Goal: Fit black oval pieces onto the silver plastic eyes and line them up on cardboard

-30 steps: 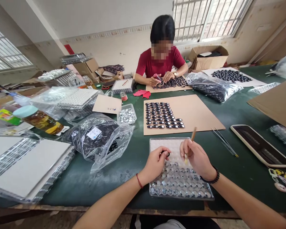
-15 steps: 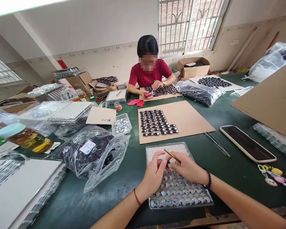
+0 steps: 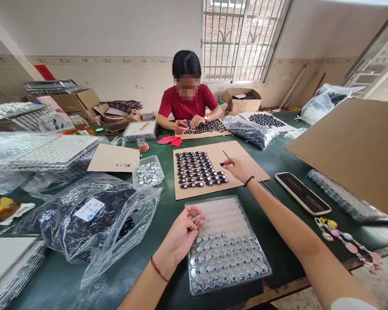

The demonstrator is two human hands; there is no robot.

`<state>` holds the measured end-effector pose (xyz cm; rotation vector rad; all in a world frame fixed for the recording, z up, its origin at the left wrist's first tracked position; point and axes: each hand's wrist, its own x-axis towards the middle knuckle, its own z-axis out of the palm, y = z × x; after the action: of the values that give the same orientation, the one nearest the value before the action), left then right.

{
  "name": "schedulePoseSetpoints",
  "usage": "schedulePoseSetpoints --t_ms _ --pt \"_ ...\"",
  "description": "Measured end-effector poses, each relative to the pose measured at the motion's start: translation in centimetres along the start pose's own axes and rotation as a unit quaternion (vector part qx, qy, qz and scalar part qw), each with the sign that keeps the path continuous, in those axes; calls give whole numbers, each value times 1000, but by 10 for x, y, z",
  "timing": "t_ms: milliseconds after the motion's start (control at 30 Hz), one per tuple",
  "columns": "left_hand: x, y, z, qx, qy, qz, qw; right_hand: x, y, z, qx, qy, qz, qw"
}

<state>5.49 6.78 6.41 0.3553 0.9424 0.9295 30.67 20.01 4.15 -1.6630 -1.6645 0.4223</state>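
Reaching out over the brown board (image 3: 213,148), my right hand (image 3: 239,170) is closed on a thin wooden stick (image 3: 228,157). A small shiny black piece (image 3: 222,164) shows at its fingertips. Left of it, rows of black oval pieces with pale shiny centres (image 3: 189,169) lie on the board. My left hand (image 3: 178,234) is over the left edge of a clear plastic tray (image 3: 217,212), fingers loosely curled and apart, with nothing visible in them. Several rows of round clear pieces (image 3: 228,259) fill the near part of the tray.
A tub of small silvery parts (image 3: 148,173) and an open plastic bag of black pieces (image 3: 106,219) are on the left. Tweezers (image 3: 269,189), partly behind my right arm, and a long case (image 3: 302,193) lie right. Across the table sits a person in red (image 3: 189,103).
My right hand has moved from beside my left hand over the tray to the board, carrying the stick and black piece. My left hand has loosened. The view has turned right.
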Motion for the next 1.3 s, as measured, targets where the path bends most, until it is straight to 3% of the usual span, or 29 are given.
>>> schedulePoseSetpoints --t_ms 100,233,367,500,600,700,800,833,900,933,1067,1200,1300 --pt "1 0 -1 11 -32 0 999 21 20 15 -41 -19 10 999" --pt "2 4 -1 45 -91 -18 995 26 35 30 -78 -31 2 996" --pt "4 1 -3 50 -120 -52 990 25 38 32 -77 -58 -24 995" --pt "6 -1 -5 51 -115 -39 991 24 33 30 -49 -42 -43 997" --pt "6 -1 -5 58 -112 -13 992 23 23 16 -24 10 -50 998" --pt "6 -2 -5 59 -106 4 993 15 -2 -12 -3 78 -49 996" --pt "8 -4 -5 77 -89 29 993 -11 -37 -36 64 104 -74 990" --pt "9 -5 -5 86 -80 39 992 -25 -48 -40 134 104 -101 980" --pt "11 -6 -4 100 -65 54 991 -56 -64 -41 232 64 -141 960" --pt "12 -6 -5 105 -63 60 991 -72 -68 -39 254 14 -147 956" --pt "15 -9 -6 115 -73 87 987 -124 -63 -21 215 -207 -191 935" --pt "14 -9 -4 148 -76 106 980 -141 -51 -9 107 -239 -284 922" --pt "11 -10 -2 195 -68 110 972 -141 -50 -8 31 -254 -311 915"
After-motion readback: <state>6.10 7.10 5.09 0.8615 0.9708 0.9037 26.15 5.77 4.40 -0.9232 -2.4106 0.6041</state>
